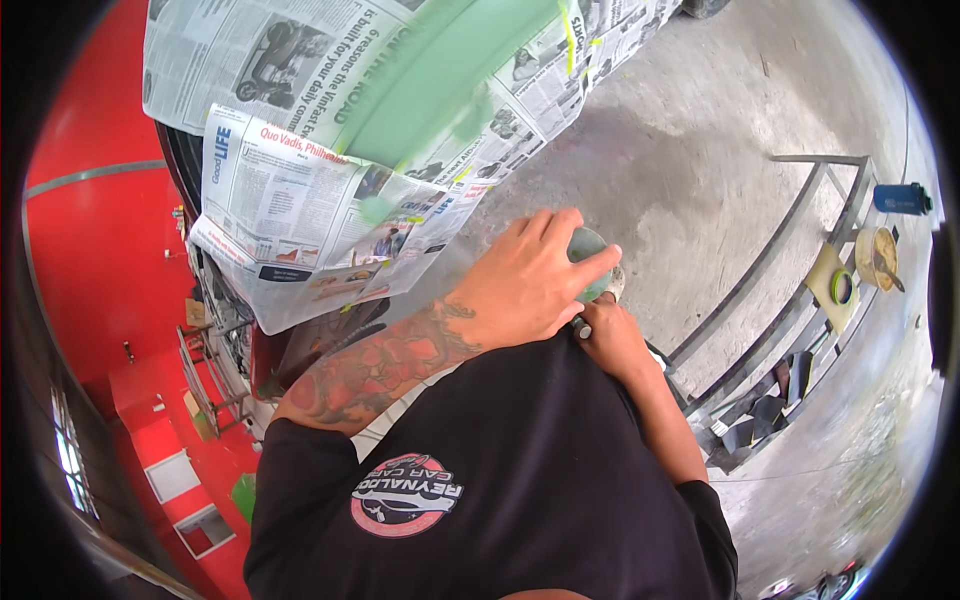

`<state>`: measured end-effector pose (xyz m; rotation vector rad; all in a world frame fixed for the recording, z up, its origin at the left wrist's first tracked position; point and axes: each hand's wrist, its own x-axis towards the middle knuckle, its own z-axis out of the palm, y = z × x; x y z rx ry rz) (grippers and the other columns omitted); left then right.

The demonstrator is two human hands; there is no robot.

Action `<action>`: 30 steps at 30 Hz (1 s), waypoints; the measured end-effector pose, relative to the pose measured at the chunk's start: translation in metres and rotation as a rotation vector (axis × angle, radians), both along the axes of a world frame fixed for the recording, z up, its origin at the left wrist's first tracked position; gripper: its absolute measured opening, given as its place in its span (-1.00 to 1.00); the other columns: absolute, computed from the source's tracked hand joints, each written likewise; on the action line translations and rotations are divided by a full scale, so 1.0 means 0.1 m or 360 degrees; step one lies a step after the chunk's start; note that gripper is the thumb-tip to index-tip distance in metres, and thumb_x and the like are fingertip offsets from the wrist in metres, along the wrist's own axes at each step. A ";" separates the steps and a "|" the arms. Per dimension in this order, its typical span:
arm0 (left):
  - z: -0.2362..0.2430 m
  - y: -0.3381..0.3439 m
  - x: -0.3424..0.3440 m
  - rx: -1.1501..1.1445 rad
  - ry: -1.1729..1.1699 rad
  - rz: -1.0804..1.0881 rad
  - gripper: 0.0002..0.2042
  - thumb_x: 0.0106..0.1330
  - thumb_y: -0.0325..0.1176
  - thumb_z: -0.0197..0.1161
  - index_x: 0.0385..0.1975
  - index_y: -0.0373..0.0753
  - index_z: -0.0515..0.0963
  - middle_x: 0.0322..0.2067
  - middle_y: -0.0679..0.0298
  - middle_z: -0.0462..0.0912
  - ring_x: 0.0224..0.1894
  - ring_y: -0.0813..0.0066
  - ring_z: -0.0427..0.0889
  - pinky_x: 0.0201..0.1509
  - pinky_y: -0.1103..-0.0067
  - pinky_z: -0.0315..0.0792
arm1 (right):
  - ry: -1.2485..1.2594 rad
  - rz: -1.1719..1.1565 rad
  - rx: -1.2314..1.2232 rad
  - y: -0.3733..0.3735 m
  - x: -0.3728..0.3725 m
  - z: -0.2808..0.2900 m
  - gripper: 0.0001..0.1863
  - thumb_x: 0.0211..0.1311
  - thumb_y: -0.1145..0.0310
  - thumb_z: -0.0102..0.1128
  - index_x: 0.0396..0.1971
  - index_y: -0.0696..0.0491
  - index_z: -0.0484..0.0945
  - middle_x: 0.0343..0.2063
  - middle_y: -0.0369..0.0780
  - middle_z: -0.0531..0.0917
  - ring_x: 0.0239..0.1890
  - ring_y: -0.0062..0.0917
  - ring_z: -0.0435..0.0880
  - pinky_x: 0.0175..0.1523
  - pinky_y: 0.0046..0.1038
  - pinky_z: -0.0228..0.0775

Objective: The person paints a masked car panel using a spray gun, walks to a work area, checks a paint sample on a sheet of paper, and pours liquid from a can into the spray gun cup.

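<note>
In front of my chest I hold a paint spray gun, its round cup (588,243) cloudy green and a dark knob (581,327) jutting toward me. My left hand (530,270) curls over the cup, fingers and thumb gripping its sides. Just below, my right hand (613,338) is closed around the gun's body, which it mostly hides. Ahead and to the left stands a vehicle panel (430,80) coated pale green. Newspaper sheets (270,215) surround the panel, held by bits of yellow-green tape (570,40); green overspray marks the paper.
A grey metal frame stand (745,285) is at my right. Beyond it are a blue canister (902,199), a tub (872,250) with a stick tool, and a yellow-green tape roll (841,288) on a sheet. Black scraps (768,412) lie nearer. A red wall (90,250) rises at left.
</note>
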<state>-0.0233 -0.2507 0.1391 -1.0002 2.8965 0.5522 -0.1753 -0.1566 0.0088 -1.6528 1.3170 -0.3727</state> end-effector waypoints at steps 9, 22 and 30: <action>0.00 -0.05 0.18 -0.0058 -0.0122 -0.0117 -0.40 0.02 -0.32 0.45 0.14 -0.10 0.44 -0.03 0.04 0.36 -0.01 0.12 0.42 0.04 0.35 0.45 | 0.0008 0.0063 0.0106 -0.04 0.15 0.09 -0.61 -0.03 0.59 0.11 -0.11 0.09 0.61 -0.18 -0.05 0.65 -0.09 -0.06 0.61 -0.02 -0.11 0.46; -0.08 -0.04 0.55 0.0100 -0.0055 -0.0308 -0.48 0.03 -0.42 0.38 0.07 -0.11 0.46 -0.07 0.04 0.38 0.00 0.11 0.43 0.01 0.33 0.48 | 0.0090 -0.0106 0.0119 0.21 0.46 0.10 -0.66 -0.04 0.47 0.22 -0.17 0.10 0.65 -0.29 0.04 0.65 -0.20 0.00 0.62 -0.09 -0.10 0.46; -0.04 -0.04 0.85 0.0067 0.0035 -0.0366 -0.54 0.01 -0.50 0.33 -0.02 -0.14 0.47 -0.07 0.04 0.38 -0.03 0.11 0.44 -0.05 0.36 0.52 | 0.0248 -0.0125 0.0076 0.22 0.79 0.20 -0.62 -0.02 0.55 0.11 -0.12 0.06 0.62 -0.17 -0.13 0.65 -0.08 -0.13 0.63 -0.08 -0.13 0.51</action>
